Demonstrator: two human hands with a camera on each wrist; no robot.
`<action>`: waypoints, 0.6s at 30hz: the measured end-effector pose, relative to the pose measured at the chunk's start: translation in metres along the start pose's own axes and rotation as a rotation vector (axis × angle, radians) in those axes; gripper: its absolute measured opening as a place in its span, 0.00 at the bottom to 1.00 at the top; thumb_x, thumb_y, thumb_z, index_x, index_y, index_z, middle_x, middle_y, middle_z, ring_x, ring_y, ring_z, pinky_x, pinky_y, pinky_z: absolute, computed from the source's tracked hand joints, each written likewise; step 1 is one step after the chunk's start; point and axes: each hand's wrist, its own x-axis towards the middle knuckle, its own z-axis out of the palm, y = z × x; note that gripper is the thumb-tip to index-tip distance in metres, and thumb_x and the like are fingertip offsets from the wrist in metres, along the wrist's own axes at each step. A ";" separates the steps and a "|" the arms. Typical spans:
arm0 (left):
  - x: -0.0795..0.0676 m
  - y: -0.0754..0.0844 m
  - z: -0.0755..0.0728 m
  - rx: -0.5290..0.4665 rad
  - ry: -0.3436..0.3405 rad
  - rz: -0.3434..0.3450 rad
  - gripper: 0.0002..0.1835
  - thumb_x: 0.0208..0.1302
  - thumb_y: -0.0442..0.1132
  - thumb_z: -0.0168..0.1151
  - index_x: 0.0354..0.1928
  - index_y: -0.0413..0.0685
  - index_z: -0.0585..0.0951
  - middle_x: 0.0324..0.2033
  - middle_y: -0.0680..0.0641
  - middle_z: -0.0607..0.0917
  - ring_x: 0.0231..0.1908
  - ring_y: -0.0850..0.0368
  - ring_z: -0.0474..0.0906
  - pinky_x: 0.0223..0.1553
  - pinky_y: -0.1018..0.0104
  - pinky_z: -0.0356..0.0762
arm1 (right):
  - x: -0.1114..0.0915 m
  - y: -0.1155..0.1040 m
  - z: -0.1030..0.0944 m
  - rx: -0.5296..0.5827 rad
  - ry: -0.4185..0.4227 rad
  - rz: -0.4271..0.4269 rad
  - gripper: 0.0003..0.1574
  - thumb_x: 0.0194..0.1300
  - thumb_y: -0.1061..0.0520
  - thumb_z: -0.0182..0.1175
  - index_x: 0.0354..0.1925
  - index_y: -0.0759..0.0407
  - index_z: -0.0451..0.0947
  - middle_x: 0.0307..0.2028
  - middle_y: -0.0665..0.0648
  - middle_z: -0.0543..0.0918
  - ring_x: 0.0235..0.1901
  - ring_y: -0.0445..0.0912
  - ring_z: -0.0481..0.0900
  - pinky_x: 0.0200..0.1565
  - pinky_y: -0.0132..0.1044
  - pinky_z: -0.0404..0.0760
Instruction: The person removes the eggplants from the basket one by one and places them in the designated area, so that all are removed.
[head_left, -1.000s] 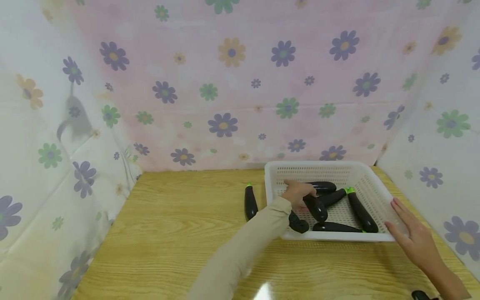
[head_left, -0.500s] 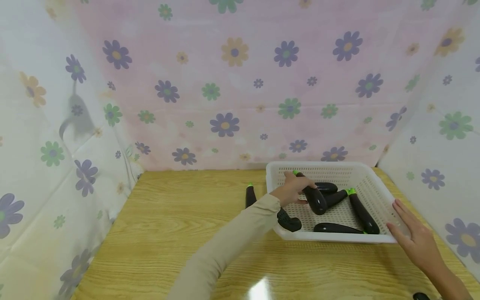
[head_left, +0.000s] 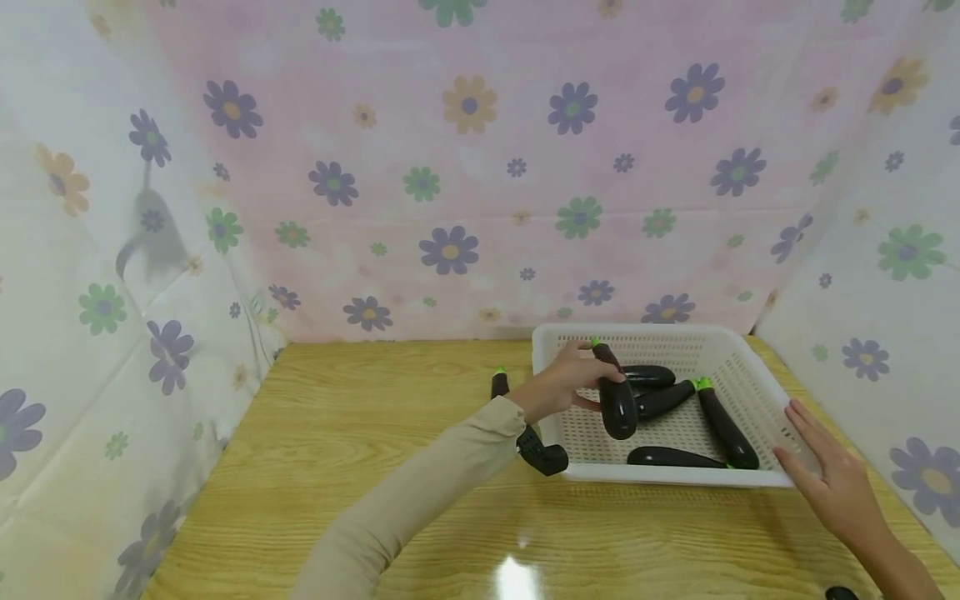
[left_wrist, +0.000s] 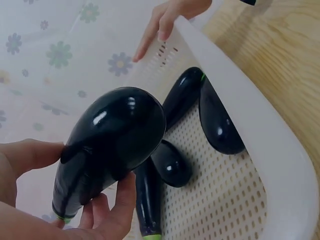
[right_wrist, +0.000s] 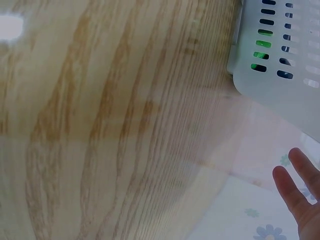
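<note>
My left hand (head_left: 558, 383) grips a dark purple eggplant (head_left: 618, 408) above the left part of a white perforated plastic basket (head_left: 675, 474). Its green stem end points up and away, and its rounded end hangs down toward me. In the left wrist view, thumb and fingers curl around the narrow end of this eggplant (left_wrist: 120, 127). Several more eggplants lie in the basket, among them one (head_left: 726, 427) at the right and one (head_left: 675, 457) along the front wall. With straight fingers, my right hand (head_left: 836, 475) rests at the basket's right rim.
Left of the basket, another eggplant (head_left: 500, 383) lies on the wood-grain table (head_left: 360, 433), partly hidden by my left forearm. Flower-patterned cloth (head_left: 480, 192) encloses the back and both sides. A black wrist device (head_left: 543, 454) hangs under my left wrist.
My left hand has lifted the eggplant and drawn back left, turning the eggplant more upright. The left forearm has shifted left. My right hand has stayed at the rim.
</note>
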 end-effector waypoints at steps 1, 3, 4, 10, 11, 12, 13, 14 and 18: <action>-0.002 0.001 -0.002 0.004 -0.006 0.005 0.41 0.50 0.29 0.70 0.66 0.48 0.62 0.49 0.39 0.74 0.47 0.39 0.76 0.35 0.43 0.80 | 0.000 0.000 0.000 -0.003 0.004 -0.003 0.38 0.66 0.59 0.56 0.71 0.55 0.57 0.71 0.37 0.50 0.62 0.21 0.43 0.67 0.33 0.37; -0.005 0.002 -0.006 0.014 -0.013 0.012 0.41 0.50 0.29 0.70 0.66 0.48 0.63 0.48 0.40 0.75 0.46 0.40 0.76 0.34 0.44 0.80 | 0.000 0.000 0.001 -0.004 0.008 -0.005 0.38 0.66 0.59 0.56 0.71 0.55 0.57 0.71 0.38 0.51 0.61 0.21 0.43 0.66 0.30 0.38; -0.007 0.003 -0.008 0.018 -0.016 0.015 0.40 0.50 0.30 0.70 0.66 0.49 0.63 0.47 0.40 0.75 0.46 0.41 0.77 0.34 0.45 0.80 | 0.000 0.000 0.001 -0.006 0.011 -0.005 0.38 0.66 0.59 0.56 0.71 0.55 0.57 0.71 0.40 0.51 0.61 0.21 0.43 0.65 0.28 0.38; -0.012 0.005 -0.018 0.032 -0.034 0.025 0.38 0.51 0.30 0.70 0.64 0.53 0.65 0.43 0.43 0.78 0.44 0.45 0.78 0.33 0.47 0.81 | 0.001 -0.002 0.001 -0.013 0.013 -0.004 0.38 0.65 0.60 0.56 0.71 0.55 0.57 0.71 0.42 0.52 0.61 0.21 0.43 0.62 0.23 0.37; -0.013 0.005 -0.019 0.038 -0.039 0.026 0.38 0.52 0.30 0.70 0.64 0.53 0.65 0.42 0.43 0.78 0.43 0.45 0.79 0.33 0.47 0.81 | 0.001 -0.002 0.001 -0.012 0.012 -0.003 0.38 0.65 0.60 0.56 0.71 0.55 0.57 0.71 0.41 0.52 0.61 0.21 0.43 0.62 0.23 0.37; -0.014 0.005 -0.021 0.046 -0.042 0.028 0.38 0.52 0.30 0.70 0.65 0.53 0.65 0.42 0.43 0.78 0.43 0.46 0.79 0.33 0.48 0.81 | 0.001 -0.002 0.001 -0.011 0.013 -0.004 0.38 0.65 0.60 0.57 0.71 0.55 0.57 0.71 0.42 0.52 0.61 0.21 0.43 0.62 0.23 0.37; -0.015 0.005 -0.023 0.051 -0.044 0.028 0.39 0.52 0.30 0.70 0.65 0.53 0.65 0.41 0.44 0.79 0.43 0.46 0.79 0.33 0.48 0.81 | 0.001 -0.003 0.001 -0.011 0.014 -0.004 0.38 0.65 0.60 0.57 0.71 0.56 0.57 0.71 0.43 0.52 0.61 0.21 0.43 0.61 0.22 0.37; -0.017 0.005 -0.024 0.060 -0.046 0.028 0.39 0.52 0.30 0.70 0.66 0.54 0.65 0.41 0.44 0.79 0.43 0.46 0.79 0.33 0.48 0.81 | 0.001 -0.003 0.001 -0.010 0.013 -0.003 0.38 0.65 0.60 0.57 0.71 0.56 0.57 0.71 0.43 0.52 0.61 0.21 0.43 0.61 0.22 0.37; -0.024 0.006 -0.032 0.094 -0.051 0.029 0.40 0.52 0.31 0.71 0.67 0.54 0.64 0.40 0.45 0.80 0.44 0.47 0.78 0.33 0.49 0.81 | 0.001 -0.003 0.000 -0.011 0.005 0.002 0.39 0.65 0.60 0.56 0.71 0.55 0.57 0.71 0.41 0.51 0.62 0.21 0.43 0.64 0.25 0.37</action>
